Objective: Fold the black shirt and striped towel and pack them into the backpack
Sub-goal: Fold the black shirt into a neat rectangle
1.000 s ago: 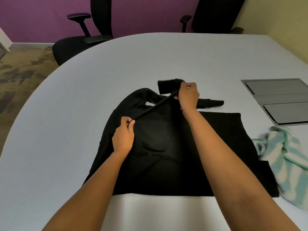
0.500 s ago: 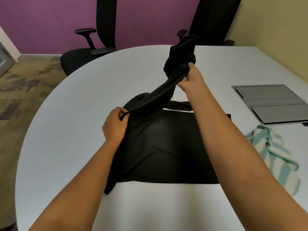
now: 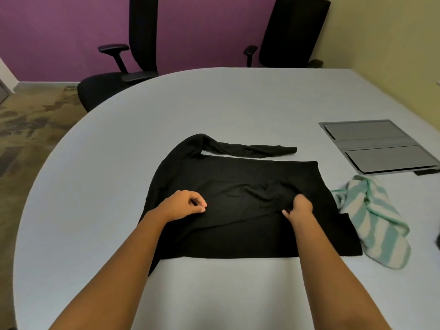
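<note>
Head view: black shirt [image 3: 238,234] lies flat on the table [image 3: 214,110] with one sleeve drawn across the body and the far sleeve [image 3: 250,150] stretched along the back edge, so folding looks barely begun. Grip: left hand [image 3: 183,206] pinches cloth near the shirt's left side, and right hand [image 3: 298,208] has fingers curled into the bunched sleeve further right. Unfolded, crumpled striped towel [image 3: 373,220] touches the shirt's right edge; backpack isn't in view, so towel fold and all packing remain.
</note>
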Available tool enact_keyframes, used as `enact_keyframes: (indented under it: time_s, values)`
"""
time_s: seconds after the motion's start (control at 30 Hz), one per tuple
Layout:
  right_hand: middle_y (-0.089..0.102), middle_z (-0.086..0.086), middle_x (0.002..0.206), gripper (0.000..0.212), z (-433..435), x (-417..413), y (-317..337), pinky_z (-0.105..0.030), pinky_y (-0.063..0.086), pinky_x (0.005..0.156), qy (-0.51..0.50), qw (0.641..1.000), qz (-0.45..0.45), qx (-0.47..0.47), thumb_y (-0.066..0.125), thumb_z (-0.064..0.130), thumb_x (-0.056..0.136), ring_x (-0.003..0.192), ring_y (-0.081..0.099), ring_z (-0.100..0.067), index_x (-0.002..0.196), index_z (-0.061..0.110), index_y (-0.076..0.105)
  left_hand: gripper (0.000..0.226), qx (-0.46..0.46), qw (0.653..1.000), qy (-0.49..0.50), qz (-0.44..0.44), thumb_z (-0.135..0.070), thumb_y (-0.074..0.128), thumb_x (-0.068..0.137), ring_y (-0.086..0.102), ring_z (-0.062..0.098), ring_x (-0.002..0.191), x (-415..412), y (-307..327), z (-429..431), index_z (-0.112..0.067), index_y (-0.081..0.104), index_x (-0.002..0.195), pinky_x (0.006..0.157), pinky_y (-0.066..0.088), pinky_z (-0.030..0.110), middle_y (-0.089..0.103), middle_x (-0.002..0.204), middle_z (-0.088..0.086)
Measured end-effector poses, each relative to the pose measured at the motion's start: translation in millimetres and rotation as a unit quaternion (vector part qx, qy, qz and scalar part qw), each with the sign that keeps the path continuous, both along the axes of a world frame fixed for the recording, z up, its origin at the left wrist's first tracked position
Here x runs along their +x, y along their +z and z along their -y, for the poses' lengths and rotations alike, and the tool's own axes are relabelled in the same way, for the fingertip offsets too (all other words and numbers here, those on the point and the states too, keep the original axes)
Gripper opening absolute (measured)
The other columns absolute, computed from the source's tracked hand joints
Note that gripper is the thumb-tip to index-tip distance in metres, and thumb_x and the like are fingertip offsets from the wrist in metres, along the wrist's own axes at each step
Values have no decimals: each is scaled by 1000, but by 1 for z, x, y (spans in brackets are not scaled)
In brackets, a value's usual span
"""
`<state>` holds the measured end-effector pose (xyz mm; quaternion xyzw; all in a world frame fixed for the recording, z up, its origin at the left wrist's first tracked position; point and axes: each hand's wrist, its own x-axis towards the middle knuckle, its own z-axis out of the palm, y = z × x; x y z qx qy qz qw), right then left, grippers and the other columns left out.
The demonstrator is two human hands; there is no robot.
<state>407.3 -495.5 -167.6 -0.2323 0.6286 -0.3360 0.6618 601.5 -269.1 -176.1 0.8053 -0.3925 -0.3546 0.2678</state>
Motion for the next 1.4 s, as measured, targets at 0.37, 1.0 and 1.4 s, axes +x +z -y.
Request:
enact_keyframes:
  time_s: [0.37,1.0,1.4]
  values:
    - [34,-20,143,55,60,-7,-13,-46,32,105,325,731,-525,-290,54,26,92,131,33,-36,140,7,35,30,18,974,105,199,-29,52,94,53,17,115,4,-22,68,-25,56,124,99,42,36,58,124,-2]
    - [64,-19,114,47,120,-33,-22,-39,44,93,238,847,-359,-310,68,36,84,108,57,-35,113,0,60,25,29,929,233,285,-27,47,97,47,24,116,22,-39,96,-21,59,117,99,35,41,54,123,7]
    - [62,-7,98,27,73,-25,81,-21,43,51,279,891,-185,-305,69,34,84,90,59,-20,96,12,58,38,-132,948,191,217,-37,58,89,46,15,124,-75,-14,64,-23,54,124,106,31,38,54,130,-3]
